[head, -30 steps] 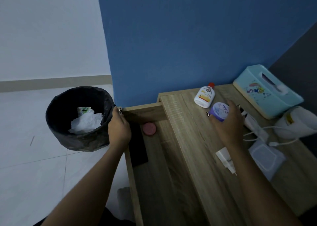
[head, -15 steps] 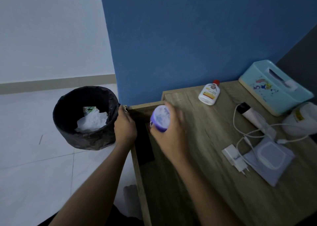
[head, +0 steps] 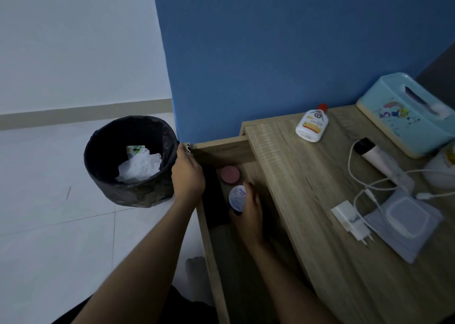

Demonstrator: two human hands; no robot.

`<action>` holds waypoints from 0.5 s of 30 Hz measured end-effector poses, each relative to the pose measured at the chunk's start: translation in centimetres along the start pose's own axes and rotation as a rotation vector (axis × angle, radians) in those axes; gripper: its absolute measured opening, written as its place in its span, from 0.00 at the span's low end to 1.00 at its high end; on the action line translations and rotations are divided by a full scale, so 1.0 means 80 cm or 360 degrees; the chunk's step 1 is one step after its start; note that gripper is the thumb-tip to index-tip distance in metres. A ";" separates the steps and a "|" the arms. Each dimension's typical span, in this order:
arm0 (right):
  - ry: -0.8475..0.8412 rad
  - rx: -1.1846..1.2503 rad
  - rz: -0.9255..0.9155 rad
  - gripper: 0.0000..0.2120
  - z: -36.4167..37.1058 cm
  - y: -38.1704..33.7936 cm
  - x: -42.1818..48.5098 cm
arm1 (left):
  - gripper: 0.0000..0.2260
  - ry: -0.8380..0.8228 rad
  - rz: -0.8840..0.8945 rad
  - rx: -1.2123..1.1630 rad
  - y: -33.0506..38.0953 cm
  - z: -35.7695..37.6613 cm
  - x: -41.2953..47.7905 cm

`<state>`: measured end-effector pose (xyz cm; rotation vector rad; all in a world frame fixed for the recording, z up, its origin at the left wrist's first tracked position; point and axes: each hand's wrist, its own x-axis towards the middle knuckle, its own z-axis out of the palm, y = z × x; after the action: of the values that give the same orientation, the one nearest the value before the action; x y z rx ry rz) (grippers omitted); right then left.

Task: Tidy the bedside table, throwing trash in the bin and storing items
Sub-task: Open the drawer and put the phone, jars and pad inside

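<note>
The bedside table's drawer (head: pixel 211 245) is pulled out to the left of the wooden tabletop (head: pixel 320 213). My left hand (head: pixel 188 173) grips the drawer's front corner by a small metal handle. My right hand (head: pixel 250 213) is down inside the drawer, holding a purple jar with a white lid (head: pixel 236 198). A pink round lid (head: pixel 229 174) and a flat black item (head: pixel 216 200) lie in the drawer beside it. A black-lined bin (head: pixel 130 161) with crumpled paper stands on the floor to the left.
On the tabletop lie a white bottle with a red cap (head: pixel 312 125), a light blue tissue box (head: pixel 406 113), a black-capped tube (head: pixel 379 158), a white charger with cable (head: pixel 350 221), a wipes pack (head: pixel 403 221) and a white rounded object (head: pixel 443 173). A blue wall stands behind.
My right hand carried the purple jar from the tabletop leftward and down into the open drawer. My left hand stayed on the drawer's corner.
</note>
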<state>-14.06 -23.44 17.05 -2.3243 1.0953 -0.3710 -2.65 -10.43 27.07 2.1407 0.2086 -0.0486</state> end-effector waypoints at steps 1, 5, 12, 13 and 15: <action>-0.0451 0.0143 -0.0157 0.34 -0.014 -0.010 -0.020 | 0.19 -0.0003 -0.0001 -0.0003 0.000 0.000 0.000; -0.0607 0.0137 -0.0345 0.35 -0.004 -0.022 -0.020 | 0.19 0.0009 0.0028 -0.0001 0.000 0.000 -0.002; -0.0701 0.0126 -0.0472 0.36 -0.001 -0.027 -0.021 | 0.19 0.0015 0.0038 0.0019 0.000 0.001 -0.001; -0.0765 0.0179 -0.0440 0.36 -0.002 -0.027 -0.019 | 0.19 0.0017 0.0043 0.0018 0.000 0.002 -0.001; -0.0815 0.0158 -0.0450 0.35 -0.004 -0.028 -0.017 | 0.19 0.0017 0.0049 0.0018 0.000 0.001 -0.002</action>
<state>-13.64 -21.31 18.58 -2.3014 0.4942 0.0728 -2.82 -10.51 27.02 2.1551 0.1819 -0.0200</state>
